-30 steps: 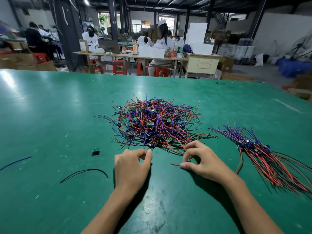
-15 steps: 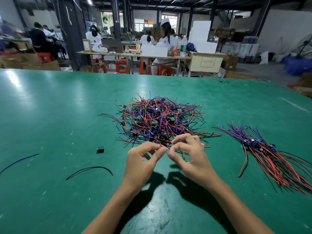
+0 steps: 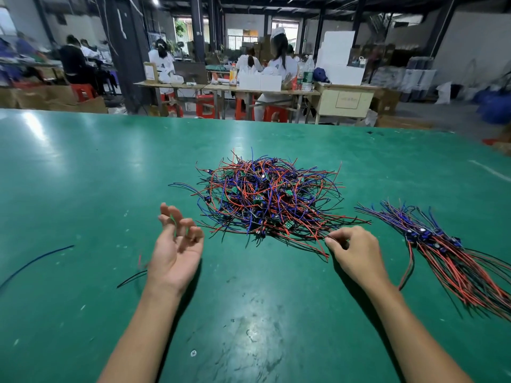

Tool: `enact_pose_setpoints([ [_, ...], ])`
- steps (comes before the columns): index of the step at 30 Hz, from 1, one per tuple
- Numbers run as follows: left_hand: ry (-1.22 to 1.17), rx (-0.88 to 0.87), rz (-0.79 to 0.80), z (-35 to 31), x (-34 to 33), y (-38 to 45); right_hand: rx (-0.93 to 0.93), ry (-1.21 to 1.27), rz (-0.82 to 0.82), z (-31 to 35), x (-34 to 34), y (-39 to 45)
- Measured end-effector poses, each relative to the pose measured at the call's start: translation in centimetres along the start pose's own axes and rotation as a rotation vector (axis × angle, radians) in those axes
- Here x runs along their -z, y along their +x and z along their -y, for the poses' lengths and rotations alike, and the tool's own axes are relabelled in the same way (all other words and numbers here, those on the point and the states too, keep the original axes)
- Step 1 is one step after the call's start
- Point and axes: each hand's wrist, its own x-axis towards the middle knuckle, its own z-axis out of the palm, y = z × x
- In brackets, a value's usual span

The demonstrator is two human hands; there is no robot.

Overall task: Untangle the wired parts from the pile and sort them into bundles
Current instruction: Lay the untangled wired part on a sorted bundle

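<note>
Bare-skinned right hand (image 3: 356, 252), knuckles up, fingers curled, thumb and forefinger pinching dark wire ends at the near right fringe of the pile (image 3: 265, 197). Left hand (image 3: 174, 250): palm up, fingers loosely spread, lifted a little off the table (image 3: 83, 175), gripping nothing that can be made out; a blurred red streak shows beside the wrist. Pile: red, blue and black leads knotted round small green boards, mid-table, just beyond both hands, loose ends splayed all round. Sorted bundle (image 3: 448, 250): leads laid roughly parallel, components gathered near its upper middle, to the right of the right hand and apart from the pile. Strays: one blue wire (image 3: 36, 261) far left, one black wire (image 3: 131, 277) near the left wrist. Background: other workers seated at benches beyond the table edge. Risk, as judged: a pull on the pinched ends would likely drag neighbouring leads along, since nothing holds the pile down while the left hand is off it; a hard tug might strain a lead at its board.
</note>
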Motion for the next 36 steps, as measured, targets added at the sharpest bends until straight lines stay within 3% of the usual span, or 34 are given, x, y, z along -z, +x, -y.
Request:
enact_pose_setpoints([
  [3,0.058,0.006,0.018,0.4,-0.1,-0.2,0.011,-0.071,-0.045,0.4,0.0,-0.3],
  [7,0.277,-0.001,0.060,0.2,-0.1,-0.2,0.017,0.129,-0.122,1.0,0.1,-0.6],
  [11,0.548,-0.017,0.086,1.0,-0.2,-0.7,0.310,0.075,-0.382,2.4,0.9,-1.8],
  [13,0.711,-0.061,0.102,1.6,-0.4,-1.0,0.474,-0.046,-0.304,3.1,0.5,-2.4],
  [15,0.872,-0.114,0.113,2.2,-0.6,-1.4,0.472,-0.208,-0.120,3.4,-0.8,-2.7],
  [18,1.070,-0.212,0.169,2.9,-0.5,-1.7,0.381,-0.192,0.009,3.5,-1.6,-2.6],
  [21,1.282,-0.393,0.242,4.0,0.1,-1.7,0.450,-0.114,-0.113,3.0,-1.1,-2.5],
  [23,1.590,-0.617,0.309,4.6,0.6,-1.6,0.479,-0.021,-0.214,3.0,-0.6,-2.7],
  [25,1.782,-0.726,0.495,5.1,1.0,-1.7,0.488,0.064,-0.308,3.4,-0.1,-2.9],
  [28,1.811,-0.600,0.693,6.1,1.1,-2.4,0.500,0.165,-0.369,3.8,0.2,-2.8],
  [33,1.641,-0.335,0.681,6.6,0.9,-2.8,0.453,0.170,-0.353,4.3,0.1,-3.1],
  [36,1.510,-0.296,0.645,6.4,0.4,-2.7,0.477,0.118,-0.471,4.5,0.5,-3.2],
])
